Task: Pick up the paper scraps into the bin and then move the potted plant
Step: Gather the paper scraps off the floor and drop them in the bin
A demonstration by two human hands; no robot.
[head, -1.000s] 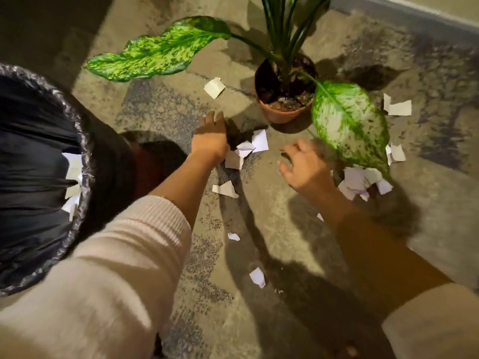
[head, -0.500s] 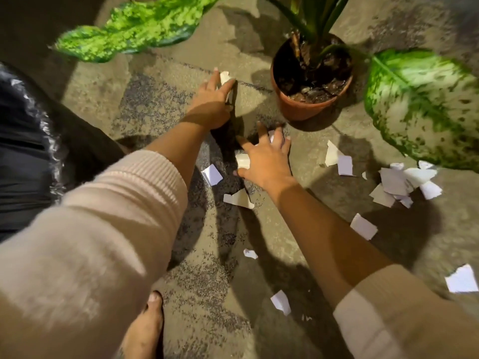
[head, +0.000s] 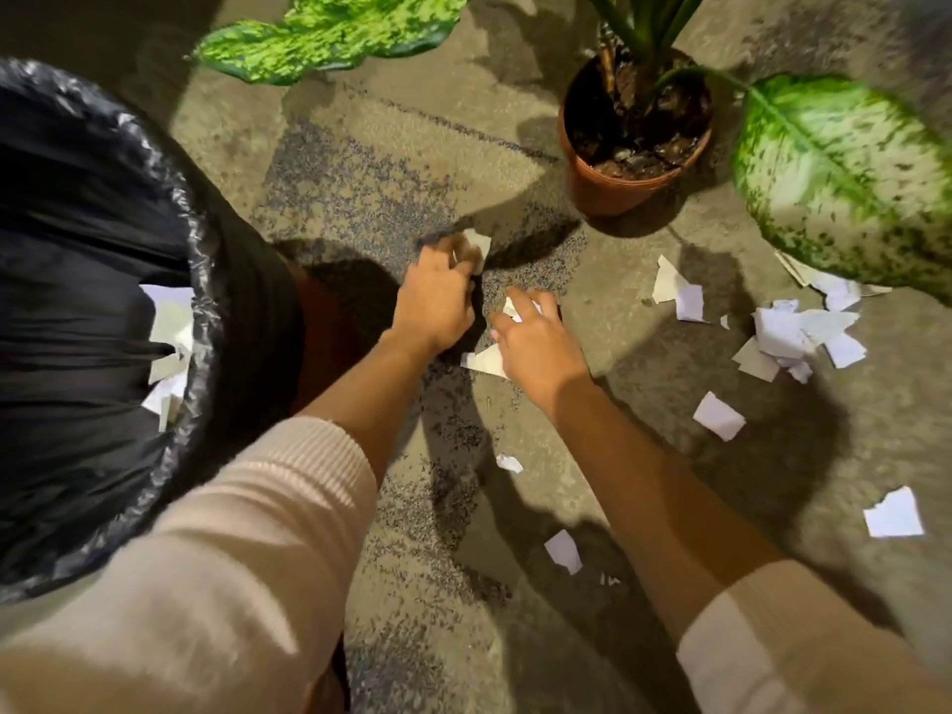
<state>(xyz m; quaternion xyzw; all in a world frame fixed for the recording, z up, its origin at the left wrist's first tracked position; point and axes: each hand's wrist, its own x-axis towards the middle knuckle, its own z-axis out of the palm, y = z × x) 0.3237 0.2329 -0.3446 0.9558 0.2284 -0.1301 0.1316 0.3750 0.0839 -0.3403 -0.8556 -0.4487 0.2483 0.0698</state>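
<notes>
The paper scraps are lying scattered on the floor between the bin on the left and the potted plant at the upper right. The left hand is pinching one scrap between its fingertips; the right hand is closing around a second scrap while pressing on a third piece partly beneath the palm. Risks, as judged from this layout: a light scrap is liable to slip from a loose pinch during the carry to the bin and land outside the rim; the pieces tucked under the large right leaf are likely to be overlooked; a reach toward them could brush that leaf and tip the pot, spilling soil. Count: one bin, lined with a black bag, holding several scraps whose exact number cannot be determined; one potted plant with two broad variegated leaves in view, the second leaf at the top; two hands. On the floor, about six separate loose scraps are lying clear of the hands, plus one overlapping cluster beside the right leaf that is too tangled for a reliable count. The paper step is therefore only partly complete, and the plant is not yet being moved.
</notes>
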